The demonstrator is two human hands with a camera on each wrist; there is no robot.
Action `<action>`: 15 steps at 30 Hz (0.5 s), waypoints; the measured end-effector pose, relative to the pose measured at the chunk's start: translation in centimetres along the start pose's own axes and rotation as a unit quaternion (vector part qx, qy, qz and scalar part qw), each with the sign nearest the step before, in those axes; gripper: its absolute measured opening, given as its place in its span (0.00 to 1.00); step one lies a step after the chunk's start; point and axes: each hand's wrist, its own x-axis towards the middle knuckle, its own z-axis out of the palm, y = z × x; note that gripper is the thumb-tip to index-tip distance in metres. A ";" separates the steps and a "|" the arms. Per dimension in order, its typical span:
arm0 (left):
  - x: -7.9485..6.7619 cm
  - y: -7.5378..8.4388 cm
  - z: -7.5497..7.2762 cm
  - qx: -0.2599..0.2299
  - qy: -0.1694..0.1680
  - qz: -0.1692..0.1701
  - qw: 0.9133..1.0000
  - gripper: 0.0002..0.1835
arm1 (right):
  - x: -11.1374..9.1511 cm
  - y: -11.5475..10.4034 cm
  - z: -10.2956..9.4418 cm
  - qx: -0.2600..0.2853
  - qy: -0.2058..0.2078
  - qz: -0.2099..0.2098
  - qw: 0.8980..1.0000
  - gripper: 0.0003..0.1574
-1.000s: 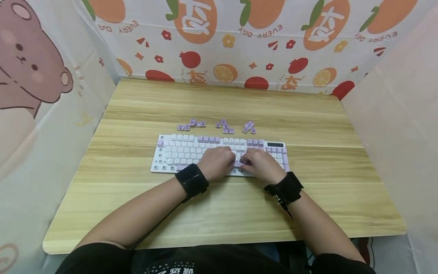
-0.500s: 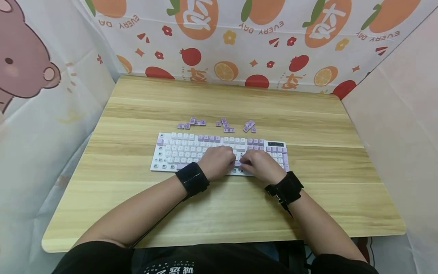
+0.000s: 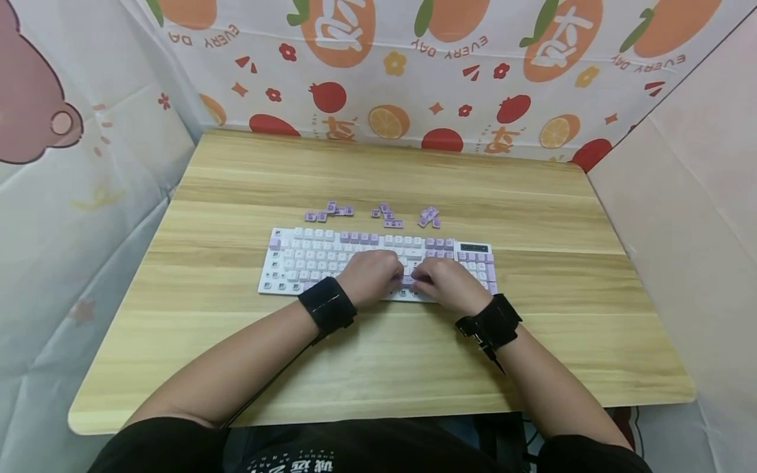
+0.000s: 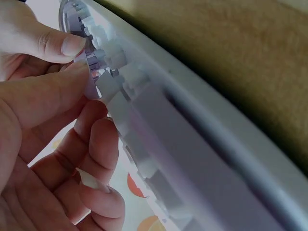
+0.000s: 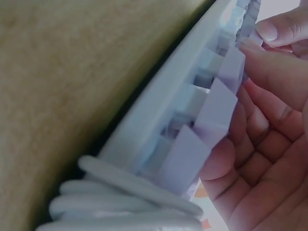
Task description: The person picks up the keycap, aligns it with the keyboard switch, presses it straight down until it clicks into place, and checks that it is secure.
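Has barely moved since half a second ago, apart from a slight slide of the whole scene toward the left of the head view. Keeps the left hand [image 3: 374,276] and right hand [image 3: 451,282] close together over the middle and right part of a white-and-purple keyboard [image 3: 313,255]. Grasps a purple keycap [image 4: 91,88] between thumbs and curled fingers of both hands, above the keyboard; cannot tell whether clear of the switch beneath. Has the keyboard lying mid-tabletop [image 3: 378,368], long sides roughly parallel to the far edge, well apart from both side edges. Shows a dark display [image 3: 474,247] at the keyboard's far right corner and exposed switches [image 3: 280,287] at the near left corner. Has loose purple keycaps [image 3: 388,215] in three clusters between keyboard and tabletop's far edge.
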 end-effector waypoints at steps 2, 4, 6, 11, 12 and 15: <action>0.0 -0.1 0.0 -0.004 0.001 0.000 1.000 0.05 | 0.0 -0.1 0.0 0.004 0.004 0.004 1.000 0.07; 0.1 -0.2 0.0 -0.009 0.002 -0.003 1.000 0.04 | 0.1 -0.1 0.0 0.006 0.008 0.003 1.000 0.07; 0.0 -0.3 0.0 -0.013 0.003 -0.007 1.000 0.05 | 0.2 -0.3 0.0 0.006 0.010 0.000 1.000 0.06; 0.0 -0.3 -0.1 -0.014 0.005 -0.007 1.000 0.05 | 0.2 -0.4 -0.2 -0.009 0.002 -0.001 1.000 0.07; 0.0 -0.3 -0.1 -0.013 0.005 -0.007 1.000 0.05 | 0.2 -0.4 -0.3 -0.011 -0.001 0.000 1.000 0.07; 0.0 -0.2 -0.1 -0.014 0.000 -0.007 1.000 0.04 | 0.1 -0.4 -0.6 -0.007 -0.010 0.010 1.000 0.07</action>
